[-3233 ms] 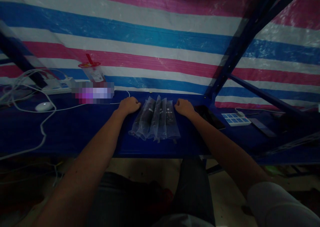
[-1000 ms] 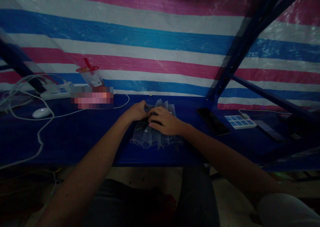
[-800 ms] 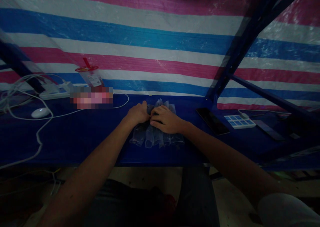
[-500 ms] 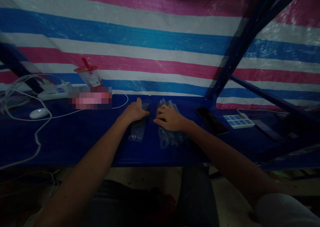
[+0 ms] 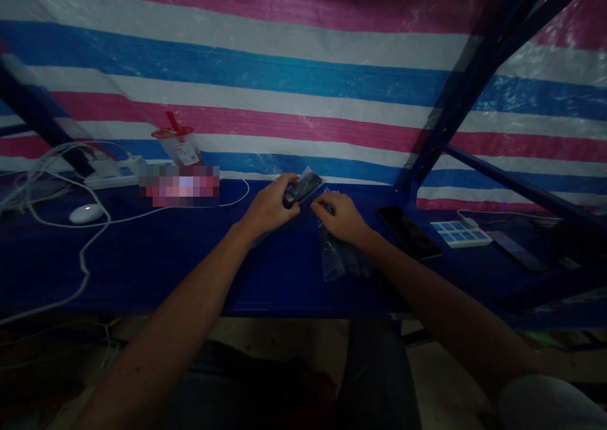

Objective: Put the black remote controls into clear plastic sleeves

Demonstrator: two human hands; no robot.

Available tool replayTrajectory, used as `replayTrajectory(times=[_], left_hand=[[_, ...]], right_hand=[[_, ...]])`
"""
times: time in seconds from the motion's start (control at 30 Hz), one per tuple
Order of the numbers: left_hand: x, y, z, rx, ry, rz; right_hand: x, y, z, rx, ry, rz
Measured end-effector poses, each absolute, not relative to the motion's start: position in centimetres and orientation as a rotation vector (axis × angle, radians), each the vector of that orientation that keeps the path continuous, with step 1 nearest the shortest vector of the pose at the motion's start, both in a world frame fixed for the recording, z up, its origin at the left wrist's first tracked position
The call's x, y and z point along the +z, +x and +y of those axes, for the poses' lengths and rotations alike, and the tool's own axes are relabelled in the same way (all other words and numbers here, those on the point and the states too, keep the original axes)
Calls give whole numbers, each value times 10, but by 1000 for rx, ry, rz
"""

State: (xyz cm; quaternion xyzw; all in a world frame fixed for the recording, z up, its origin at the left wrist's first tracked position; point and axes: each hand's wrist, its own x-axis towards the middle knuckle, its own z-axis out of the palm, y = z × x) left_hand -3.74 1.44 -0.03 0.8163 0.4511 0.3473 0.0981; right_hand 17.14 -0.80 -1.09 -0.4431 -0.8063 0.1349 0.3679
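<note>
"While the left hand (image 5: 272,207) grips 1 dark bagged item (image 5: 305,187) over the blue table (image 5: 275,284), what's left?"

"Just 1 is apart; the other bagged items (image 5: 332,264) lie bunched under the right hand (image 5: 345,218). Curled fingers, but gripping? I cannot tell."

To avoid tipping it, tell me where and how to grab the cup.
Probably the clear body of the cup, just under the lid, from the right: the lid overhangs the body, a straw tops it, a power strip sits left.

Bags (image 5: 333,264) lie on the table (image 5: 279,284), right of the cup (image 5: 186,152) and left of the tablet (image 5: 408,233).
</note>
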Motion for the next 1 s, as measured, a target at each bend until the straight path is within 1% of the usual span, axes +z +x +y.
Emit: replayTrajectory(times=[0.07, 0.13, 0.23, 0.3, 0.37, 0.47, 0.67, 0.83, 1.0], left_hand=[[3, -36, 10, 1006, 2531, 1304], [4, -34, 9, 1039, 2640, 1241], [2, -30, 8, 1130, 2751, 1097], [-1, -25, 6, 1142, 2791, 1015], [-2, -20, 3, 1116, 2802, 974], [-1, -14, -1, 1043, 2774, 1025], [-7, -26, 11, 721, 2637, 1570], [-20, -40, 26, 833, 2457, 1717], [-26, -43, 31, 904, 2365, 1688]], right_hand=[[-9, 169, -7, 677, -1072, -1754], [-7, 167, -6, 905, -1024, -1520], [-8, 165, -2, 1043, -1004, -1277], [-10, 166, 0, 1097, -966, -1209], [-10, 167, 0, 1093, -934, -1249], [-6, 170, -2, 960, -947, -1303], [8, 177, -4, 811, -995, -1220], [18, 171, -3, 827, -964, -1266], [37, 161, -3, 682, -992, -1398]])
